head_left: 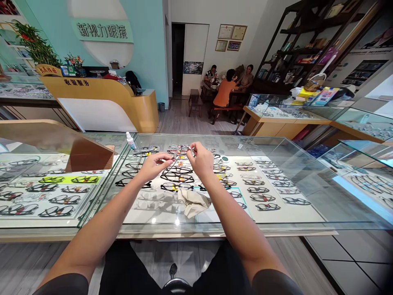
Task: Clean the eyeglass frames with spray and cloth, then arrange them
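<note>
As we hold the pair of glasses (184,151) up over the glass case (153,236), it lies directly between our two hands, its long axis running roughly left to right and slanting slightly toward the far side at the right end. Our left hand (156,165) has the left end, thumb and forefinger pinched on the frame; our right hand (202,159) has the right end, thumb and curled forefinger closed on it. Neither hand is nearer, since both touch it. The frame looks thin and pale, perhaps clear or metal, and it blends with the rows of spectacles (177,177) beneath the glass, so we cannot tell exactly where its side arms run. A crumpled beige cloth (194,203) rests on the case top on the near side of the glasses, between our forearms and closer to the right one. A small white spray bottle (130,141) stands upright at the far left, well apart from the cloth and nearer our left hand than our right.
</note>
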A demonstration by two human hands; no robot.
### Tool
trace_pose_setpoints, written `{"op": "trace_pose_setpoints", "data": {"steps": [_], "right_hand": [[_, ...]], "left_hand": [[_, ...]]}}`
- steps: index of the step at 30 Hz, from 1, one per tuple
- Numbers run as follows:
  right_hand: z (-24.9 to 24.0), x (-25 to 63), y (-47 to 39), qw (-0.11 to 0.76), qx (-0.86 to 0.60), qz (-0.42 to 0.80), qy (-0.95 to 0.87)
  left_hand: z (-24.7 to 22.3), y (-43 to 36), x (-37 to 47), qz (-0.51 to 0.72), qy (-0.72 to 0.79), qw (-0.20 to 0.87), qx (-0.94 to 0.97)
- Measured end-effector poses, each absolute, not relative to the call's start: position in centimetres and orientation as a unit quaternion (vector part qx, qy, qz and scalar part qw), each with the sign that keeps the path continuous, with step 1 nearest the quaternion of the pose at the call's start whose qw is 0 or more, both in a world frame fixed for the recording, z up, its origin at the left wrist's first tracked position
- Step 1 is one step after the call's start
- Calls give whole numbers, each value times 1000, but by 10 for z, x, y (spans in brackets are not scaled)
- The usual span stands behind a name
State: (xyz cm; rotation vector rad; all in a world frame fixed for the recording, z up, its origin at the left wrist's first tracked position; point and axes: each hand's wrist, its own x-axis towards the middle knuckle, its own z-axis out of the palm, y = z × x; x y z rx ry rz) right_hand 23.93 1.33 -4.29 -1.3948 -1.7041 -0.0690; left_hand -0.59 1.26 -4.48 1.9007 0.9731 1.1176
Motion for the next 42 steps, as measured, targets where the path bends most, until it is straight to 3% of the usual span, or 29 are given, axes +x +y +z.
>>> {"op": "trace_pose_setpoints", "data": {"steps": [9, 42], "right_hand": [[-45, 236, 11, 410, -579, -98, -698], [-33, 244, 5, 362, -547, -105, -748]], "left_hand": [[-46, 5, 4, 437, 391, 353, 729], [-38, 5, 1, 456, 400, 313, 731]]}}
